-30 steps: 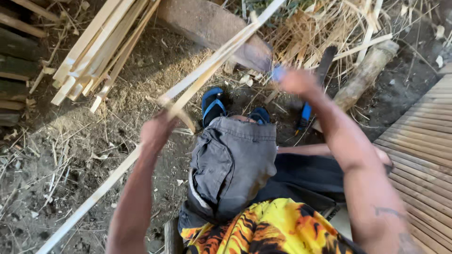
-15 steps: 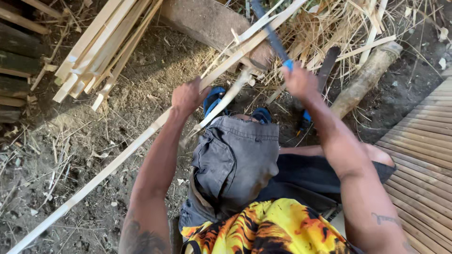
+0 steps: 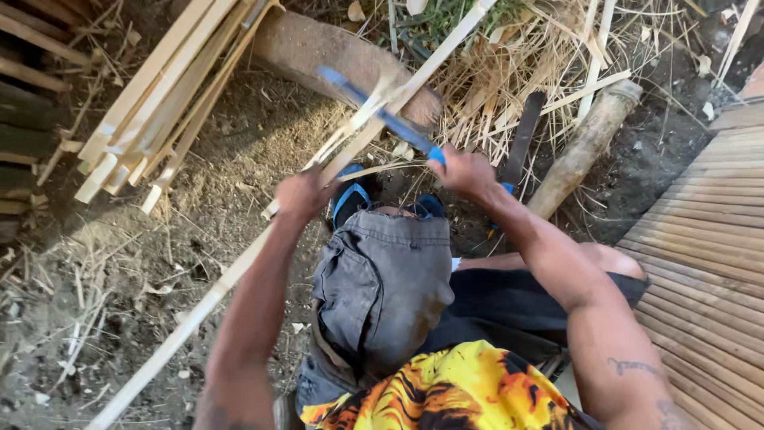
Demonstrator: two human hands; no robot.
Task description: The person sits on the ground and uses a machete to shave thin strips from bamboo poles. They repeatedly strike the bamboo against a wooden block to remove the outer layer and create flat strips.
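Note:
My left hand (image 3: 301,193) grips a long pale bamboo strip (image 3: 199,304) that runs from the lower left up to the top middle. My right hand (image 3: 469,173) holds a blue-handled knife (image 3: 382,115), whose blade lies across the strip just beyond my left hand, where thin slivers peel off. Under both hands are my knee in grey shorts (image 3: 382,287) and a blue sandal (image 3: 350,199).
A stack of split bamboo slats (image 3: 151,103) lies upper left beside a thick log (image 3: 342,60). A round bamboo pole (image 3: 585,147) and a dark blade (image 3: 521,139) rest among dry shavings upper right. A slatted bamboo platform (image 3: 708,247) borders the right.
My left hand has slid up the strip toward the knife. The right hand has swung the knife down from upright until it lies across the strip.

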